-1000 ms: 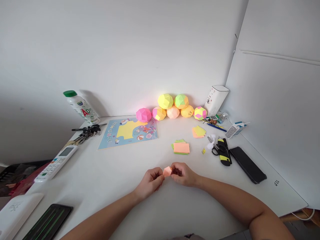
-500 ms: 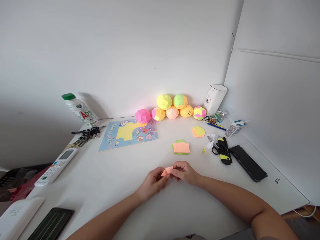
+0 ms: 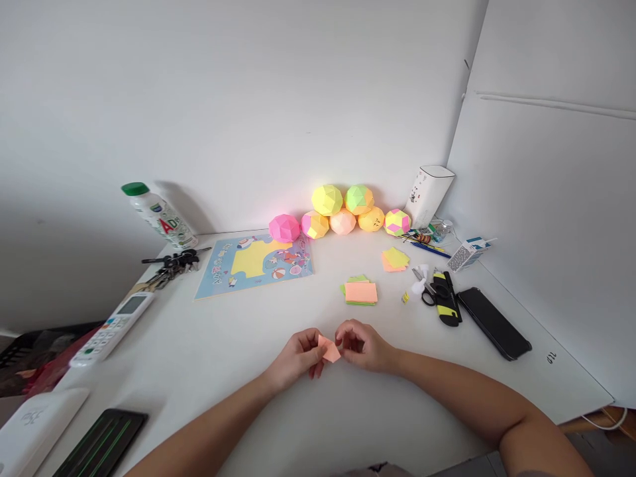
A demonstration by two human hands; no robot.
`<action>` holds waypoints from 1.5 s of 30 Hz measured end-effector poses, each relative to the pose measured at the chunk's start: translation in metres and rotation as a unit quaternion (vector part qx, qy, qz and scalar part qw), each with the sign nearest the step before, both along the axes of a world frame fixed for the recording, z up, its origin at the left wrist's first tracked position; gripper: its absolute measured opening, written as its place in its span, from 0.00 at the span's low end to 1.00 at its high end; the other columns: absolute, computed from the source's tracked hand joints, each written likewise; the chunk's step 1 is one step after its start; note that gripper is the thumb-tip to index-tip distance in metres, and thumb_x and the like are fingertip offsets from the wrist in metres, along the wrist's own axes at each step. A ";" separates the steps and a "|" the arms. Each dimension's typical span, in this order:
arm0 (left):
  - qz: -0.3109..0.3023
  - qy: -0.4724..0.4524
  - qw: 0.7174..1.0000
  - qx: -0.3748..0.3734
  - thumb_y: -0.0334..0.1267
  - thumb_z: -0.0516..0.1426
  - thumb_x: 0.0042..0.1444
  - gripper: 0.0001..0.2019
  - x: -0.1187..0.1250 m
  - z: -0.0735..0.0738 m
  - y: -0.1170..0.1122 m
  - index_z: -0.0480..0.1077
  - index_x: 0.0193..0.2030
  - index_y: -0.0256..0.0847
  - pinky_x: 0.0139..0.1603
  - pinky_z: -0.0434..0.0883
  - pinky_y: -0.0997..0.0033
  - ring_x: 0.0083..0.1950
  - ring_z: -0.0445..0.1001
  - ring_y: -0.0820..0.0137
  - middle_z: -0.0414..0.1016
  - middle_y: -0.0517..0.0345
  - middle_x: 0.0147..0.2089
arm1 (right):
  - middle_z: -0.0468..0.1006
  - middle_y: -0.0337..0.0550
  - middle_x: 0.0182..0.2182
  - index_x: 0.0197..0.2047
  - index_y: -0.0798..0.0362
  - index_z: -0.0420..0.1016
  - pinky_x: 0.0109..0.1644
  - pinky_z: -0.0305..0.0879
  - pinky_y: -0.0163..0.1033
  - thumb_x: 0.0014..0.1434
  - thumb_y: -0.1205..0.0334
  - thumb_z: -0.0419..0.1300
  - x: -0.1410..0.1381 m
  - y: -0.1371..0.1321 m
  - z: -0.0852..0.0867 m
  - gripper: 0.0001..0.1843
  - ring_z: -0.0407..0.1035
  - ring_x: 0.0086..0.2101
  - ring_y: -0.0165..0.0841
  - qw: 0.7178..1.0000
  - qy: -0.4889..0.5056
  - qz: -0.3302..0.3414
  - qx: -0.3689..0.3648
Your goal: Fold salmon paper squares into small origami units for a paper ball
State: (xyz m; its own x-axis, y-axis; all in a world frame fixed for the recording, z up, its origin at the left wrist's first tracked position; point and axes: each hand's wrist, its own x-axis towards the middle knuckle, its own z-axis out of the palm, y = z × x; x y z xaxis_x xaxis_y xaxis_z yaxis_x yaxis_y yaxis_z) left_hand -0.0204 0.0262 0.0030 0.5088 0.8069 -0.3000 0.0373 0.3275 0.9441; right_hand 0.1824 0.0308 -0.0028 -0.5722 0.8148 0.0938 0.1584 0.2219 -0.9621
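A small folded piece of salmon-orange paper [image 3: 328, 350] is pinched between the thumb and fingers of my left hand [image 3: 301, 356], just above the white table. My right hand [image 3: 365, 346] is at the paper's right side, its fingers curled with thumb and forefinger slightly apart. Whether a fingertip brushes the paper's edge is hard to tell. Beyond my hands lies a stack of orange and green paper slips [image 3: 361, 293]. Farther back and to the right are yellow and orange folded papers [image 3: 395, 259].
Several faceted paper balls [image 3: 342, 221] are piled against the wall. Left are a blue puzzle board [image 3: 206, 281], keys [image 3: 173, 265], a bottle [image 3: 161, 215] and a remote [image 3: 112, 329]. Scissors [image 3: 428, 298], a yellow-black cutter [image 3: 446, 305] and a black phone [image 3: 494, 323] lie right.
The orange paper has been turned in my left hand, so a broader face shows. My right hand has loosened its pinch on the paper and drawn slightly away.
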 end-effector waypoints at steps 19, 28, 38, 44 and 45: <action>-0.017 0.001 1.000 0.002 0.52 0.55 0.54 0.21 0.005 0.008 -0.005 0.62 0.48 0.39 0.23 0.61 0.76 0.23 0.64 0.77 0.68 0.60 0.30 | 0.74 0.46 0.28 0.34 0.53 0.76 0.32 0.68 0.36 0.61 0.61 0.52 -0.004 0.000 -0.004 0.11 0.69 0.29 0.32 0.969 -0.030 -0.004 0.244; -0.045 0.021 0.996 0.070 0.46 0.48 0.61 0.17 0.006 0.006 -0.009 0.63 0.51 0.40 0.26 0.59 0.75 0.25 0.58 0.76 0.61 0.62 0.29 | 0.71 0.45 0.26 0.33 0.53 0.75 0.31 0.66 0.37 0.60 0.58 0.53 -0.004 0.002 -0.005 0.12 0.66 0.28 0.31 0.981 -0.002 -0.011 0.192; -0.057 0.037 0.992 0.102 0.44 0.48 0.61 0.19 0.007 0.010 -0.011 0.60 0.56 0.41 0.25 0.58 0.75 0.26 0.58 0.76 0.62 0.61 0.30 | 0.70 0.38 0.23 0.29 0.55 0.68 0.25 0.60 0.34 0.53 0.58 0.60 -0.005 0.000 0.000 0.09 0.64 0.22 0.27 0.994 0.027 -0.063 -0.088; -0.040 0.044 0.992 0.111 0.44 0.48 0.61 0.19 0.008 0.006 -0.011 0.61 0.55 0.39 0.24 0.57 0.75 0.24 0.57 0.76 0.62 0.62 0.28 | 0.68 0.34 0.22 0.30 0.53 0.62 0.25 0.61 0.33 0.53 0.56 0.60 -0.003 0.003 -0.001 0.12 0.65 0.22 0.26 0.988 0.044 -0.060 -0.133; -0.038 0.038 0.993 0.105 0.45 0.48 0.60 0.19 0.008 0.005 -0.010 0.60 0.56 0.39 0.24 0.57 0.75 0.24 0.57 0.77 0.62 0.62 0.28 | 0.68 0.34 0.23 0.31 0.53 0.61 0.26 0.62 0.33 0.54 0.57 0.60 -0.003 0.003 0.000 0.11 0.65 0.22 0.26 0.988 0.050 -0.056 -0.136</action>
State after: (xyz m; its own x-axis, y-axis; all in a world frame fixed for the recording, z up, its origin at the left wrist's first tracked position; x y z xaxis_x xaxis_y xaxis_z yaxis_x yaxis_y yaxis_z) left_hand -0.0125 0.0159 0.0078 0.5526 0.8161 -0.1693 0.1280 0.1177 0.9848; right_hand 0.1792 0.0339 -0.0026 -0.4757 0.8755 -0.0851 0.0682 -0.0597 -0.9959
